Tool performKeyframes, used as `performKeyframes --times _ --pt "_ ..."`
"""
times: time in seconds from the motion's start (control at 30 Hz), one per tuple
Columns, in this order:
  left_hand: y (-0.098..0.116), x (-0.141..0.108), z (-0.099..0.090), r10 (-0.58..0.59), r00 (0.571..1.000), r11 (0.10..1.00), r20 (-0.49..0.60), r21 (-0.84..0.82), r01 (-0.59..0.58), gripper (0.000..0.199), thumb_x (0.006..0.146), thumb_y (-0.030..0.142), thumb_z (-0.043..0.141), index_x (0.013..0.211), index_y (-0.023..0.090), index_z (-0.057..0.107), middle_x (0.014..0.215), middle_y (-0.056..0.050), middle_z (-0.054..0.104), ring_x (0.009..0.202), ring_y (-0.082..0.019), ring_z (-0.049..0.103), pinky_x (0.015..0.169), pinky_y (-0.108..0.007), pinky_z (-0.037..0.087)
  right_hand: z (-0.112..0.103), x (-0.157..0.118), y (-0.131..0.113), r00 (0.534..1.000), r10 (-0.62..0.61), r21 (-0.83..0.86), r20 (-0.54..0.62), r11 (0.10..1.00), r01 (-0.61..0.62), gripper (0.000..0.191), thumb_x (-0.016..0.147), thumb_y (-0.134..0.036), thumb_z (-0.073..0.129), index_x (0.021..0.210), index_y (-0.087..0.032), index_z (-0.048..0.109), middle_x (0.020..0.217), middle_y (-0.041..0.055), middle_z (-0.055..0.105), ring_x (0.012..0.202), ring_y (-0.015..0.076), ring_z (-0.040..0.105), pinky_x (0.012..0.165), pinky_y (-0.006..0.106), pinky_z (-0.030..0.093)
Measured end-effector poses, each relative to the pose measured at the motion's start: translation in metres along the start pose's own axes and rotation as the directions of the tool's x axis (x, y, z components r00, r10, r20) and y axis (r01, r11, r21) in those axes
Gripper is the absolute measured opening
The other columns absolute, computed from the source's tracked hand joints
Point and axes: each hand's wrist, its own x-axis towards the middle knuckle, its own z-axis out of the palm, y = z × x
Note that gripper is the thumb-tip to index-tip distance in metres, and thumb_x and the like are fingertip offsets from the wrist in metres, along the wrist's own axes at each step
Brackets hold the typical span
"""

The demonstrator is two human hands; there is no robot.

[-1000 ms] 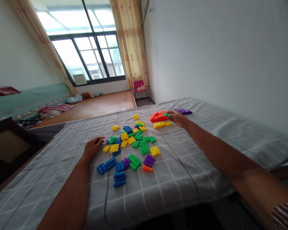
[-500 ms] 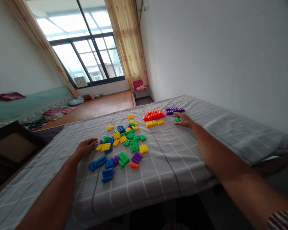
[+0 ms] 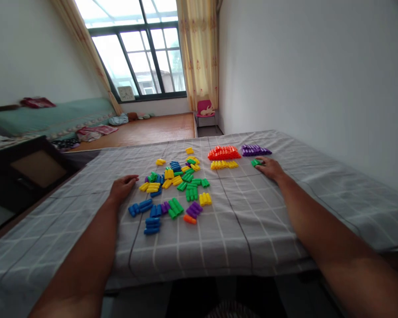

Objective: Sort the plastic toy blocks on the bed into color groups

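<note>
My right hand [image 3: 271,168] reaches to the far right of the cloth, its fingers closed on a green ribbed plastic block [image 3: 255,163] at table level. Just beyond it lies a heap of purple blocks [image 3: 256,150]; to its left are a stack of orange-red blocks [image 3: 223,153] and a row of yellow blocks [image 3: 224,164]. My left hand [image 3: 123,187] rests on the cloth left of the mixed blocks, fingers loosely stretched and apart from them, with nothing visible in it. Nearest to it are yellow blocks [image 3: 149,187] and blue blocks [image 3: 140,207].
A grey checked cloth [image 3: 225,247] covers the table. Green blocks [image 3: 192,192], purple blocks [image 3: 194,209] and one orange block [image 3: 189,219] lie scattered mid-table. A white wall [image 3: 305,70] runs along the right. A dark cabinet [image 3: 16,176] stands left; a pink chair [image 3: 204,108] stands behind.
The camera view has shifted, so everything sits differently in the picture. My right hand has closed round the green block on the cloth. My left hand has drawn slightly away from the scattered blocks.
</note>
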Motion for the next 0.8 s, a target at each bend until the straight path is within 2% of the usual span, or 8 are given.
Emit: performKeyframes --times 0.1,0.2,0.27,0.33,0.4,0.5,0.7,0.8 --pt "-0.003 0.001 0.003 0.008 1.000 1.000 0.013 0.002 -0.008 0.042 0.071 0.040 0.055 0.101 0.017 0.072 0.099 -0.006 0.075 0.100 -0.023 0.066 0.089 -0.028 0.051 -0.004 0.001 -0.007 0.986 -0.065 -0.043 -0.155 0.997 0.060 0.049 0.078 -0.033 0.058 0.122 -0.013 0.060 0.113 0.0156 0.067 0.097 0.0287 0.063 0.090 0.044 0.047" --pt "-0.011 0.004 0.006 0.015 0.999 1.000 0.033 -0.007 -0.015 0.046 0.072 0.041 0.053 0.105 0.016 0.071 0.099 -0.007 0.075 0.099 -0.023 0.066 0.087 -0.029 0.051 -0.008 -0.005 -0.040 0.954 -0.147 -0.065 -0.262 0.989 0.134 0.044 0.084 -0.029 0.048 0.123 -0.011 0.058 0.116 0.0171 0.065 0.104 0.0297 0.060 0.096 0.047 0.042" --pt "-0.016 0.006 0.008 0.032 0.999 0.999 0.034 -0.023 -0.031 0.047 0.072 0.042 0.053 0.106 0.016 0.070 0.099 -0.008 0.075 0.098 -0.023 0.066 0.086 -0.029 0.051 -0.004 -0.012 -0.077 0.947 -0.251 -0.050 -0.199 0.968 0.246 0.041 0.087 -0.028 0.045 0.124 -0.015 0.059 0.116 0.0151 0.065 0.107 0.0289 0.058 0.099 0.046 0.041" --pt "-0.019 0.007 0.009 0.038 0.999 0.999 0.036 -0.039 -0.036 0.047 0.072 0.043 0.054 0.106 0.015 0.071 0.099 -0.008 0.075 0.096 -0.022 0.067 0.085 -0.029 0.051 0.005 -0.019 -0.119 0.918 -0.395 0.009 -0.034 0.919 0.395 0.040 0.087 -0.030 0.049 0.123 -0.021 0.061 0.114 0.0119 0.067 0.108 0.0281 0.058 0.099 0.045 0.041" --pt "-0.020 0.007 0.010 0.035 0.999 0.998 0.039 -0.046 -0.033 0.047 0.072 0.043 0.054 0.106 0.015 0.071 0.099 -0.007 0.075 0.095 -0.022 0.067 0.084 -0.029 0.051 0.016 -0.024 -0.157 0.844 -0.515 0.106 0.146 0.857 0.505 0.038 0.085 -0.034 0.056 0.121 -0.026 0.063 0.112 0.0090 0.068 0.107 0.0274 0.060 0.096 0.044 0.044" --pt "-0.017 0.005 0.009 0.032 0.999 0.998 0.040 -0.050 -0.030 0.046 0.072 0.042 0.054 0.106 0.015 0.071 0.099 -0.007 0.075 0.095 -0.022 0.067 0.085 -0.029 0.051 0.031 -0.023 -0.199 0.757 -0.579 0.215 0.304 0.815 0.538 0.038 0.080 -0.038 0.065 0.117 -0.028 0.065 0.109 0.0074 0.069 0.101 0.0260 0.063 0.089 0.040 0.048" --pt "-0.010 0.001 0.007 0.036 0.998 0.999 0.048 -0.033 -0.034 0.042 0.073 0.037 0.054 0.105 0.015 0.071 0.098 -0.007 0.075 0.095 -0.022 0.067 0.084 -0.029 0.051 0.057 -0.017 -0.234 0.691 -0.624 0.308 0.364 0.781 0.543 0.035 0.079 -0.031 0.068 0.114 -0.024 0.066 0.101 0.0067 0.070 0.092 0.0213 0.065 0.083 0.033 0.049" --pt "-0.009 0.001 0.007 0.036 0.999 0.999 0.040 -0.030 -0.035 0.039 0.073 0.035 0.054 0.102 0.016 0.072 0.096 -0.007 0.075 0.095 -0.023 0.066 0.084 -0.030 0.051 0.072 -0.022 -0.233 0.725 -0.628 0.368 0.282 0.769 0.523 0.033 0.076 -0.021 0.069 0.109 -0.019 0.066 0.101 0.0072 0.068 0.089 0.0188 0.064 0.083 0.031 0.050"
